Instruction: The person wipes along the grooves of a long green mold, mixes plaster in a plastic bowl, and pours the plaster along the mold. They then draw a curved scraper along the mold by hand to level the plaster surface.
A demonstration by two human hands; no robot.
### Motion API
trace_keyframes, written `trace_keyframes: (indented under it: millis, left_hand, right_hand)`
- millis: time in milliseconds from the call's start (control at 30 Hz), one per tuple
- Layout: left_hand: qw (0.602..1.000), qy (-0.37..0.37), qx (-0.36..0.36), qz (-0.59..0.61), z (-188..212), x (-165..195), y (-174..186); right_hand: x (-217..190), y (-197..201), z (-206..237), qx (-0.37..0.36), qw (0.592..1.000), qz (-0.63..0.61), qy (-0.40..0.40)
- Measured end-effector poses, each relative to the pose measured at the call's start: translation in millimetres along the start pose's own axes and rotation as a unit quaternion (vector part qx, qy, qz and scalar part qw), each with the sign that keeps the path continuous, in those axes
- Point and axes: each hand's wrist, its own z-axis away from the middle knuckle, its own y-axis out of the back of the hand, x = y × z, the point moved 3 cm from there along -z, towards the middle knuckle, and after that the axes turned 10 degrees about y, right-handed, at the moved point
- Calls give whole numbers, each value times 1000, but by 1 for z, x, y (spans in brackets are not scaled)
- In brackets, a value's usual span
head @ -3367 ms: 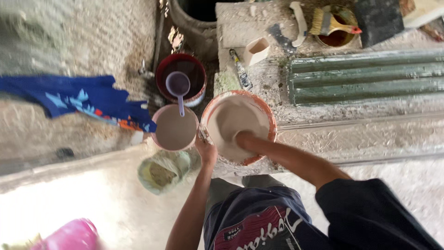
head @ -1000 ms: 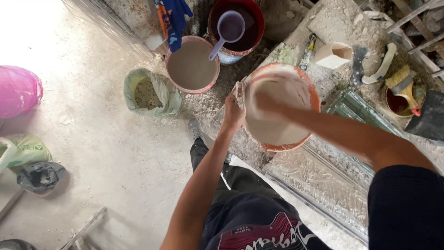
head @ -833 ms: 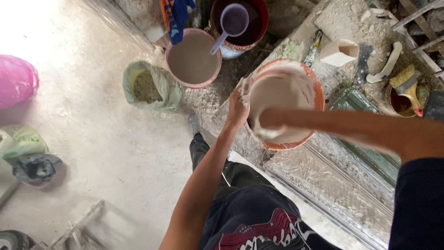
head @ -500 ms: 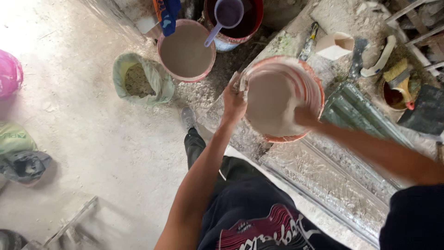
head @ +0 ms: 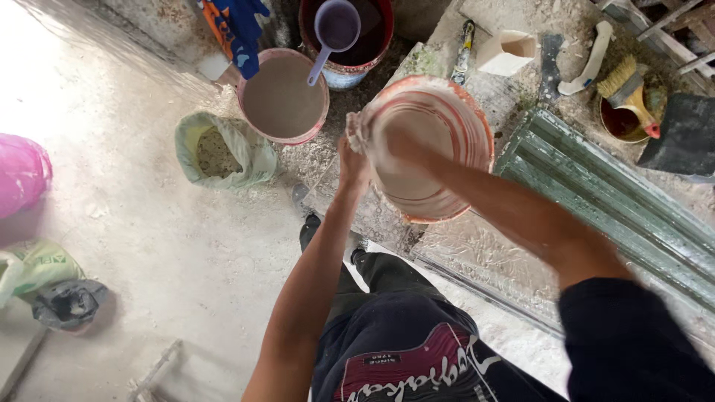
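Basin: orange-rimmed plastic basin point(head: 439, 149), coated inside with pale plaster, tilted on the plaster-crusted bench point(head: 477, 246)
Left hand: left hand point(head: 353, 160) clamped on the basin's near-left rim; fingers curled over the edge
Right hand: right hand point(head: 398, 141) inside the basin, pressed into the pale mix; finger spread cannot be told
Beside: pink-rimmed bucket point(head: 283, 97) of grey slurry; red bucket point(head: 346, 33) holding a purple scoop point(head: 335, 30); green sack point(head: 220, 149) of powder
Bench right: green moulded strips point(head: 618, 201); brush point(head: 629, 85)

The round orange plastic basin point(head: 428, 145) looked smooth but smeared with matt pale plaster. The grey concrete floor point(head: 149, 246) was rough and dusty. The green ribbed moulding strips point(head: 611, 201) seemed faintly glossy.
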Motion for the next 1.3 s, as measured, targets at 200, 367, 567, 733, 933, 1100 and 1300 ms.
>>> trace_keyframes:
  millis: [200,367,567,733,933,1100,1300]
  left_hand:
    - [944,292,-42,147,5,-13,-1]
    - [995,4,-48,-86,0,7,9]
    - [985,123,19,-121,5,1,10]
    - [981,28,86,-170,8,2,6]
    - [935,-82,136,-318,5,7,10]
    - [964,88,9,-250,3,12,20]
    - [953,-28,-66,-296,7,33,19]
  right_hand:
    - [-2,-44,58,-296,955,16,0]
    - [0,52,-11,-133,990,38,3]
    - [24,52,100,-24,998,-19,-61]
    - [-30,-58,85,224,897,-381,19]
    - [-25,-26,33,384,696,-602,-78]
    - [2,10,94,449,732,-496,-131]
    - [54,-3,215,515,818,-247,63]
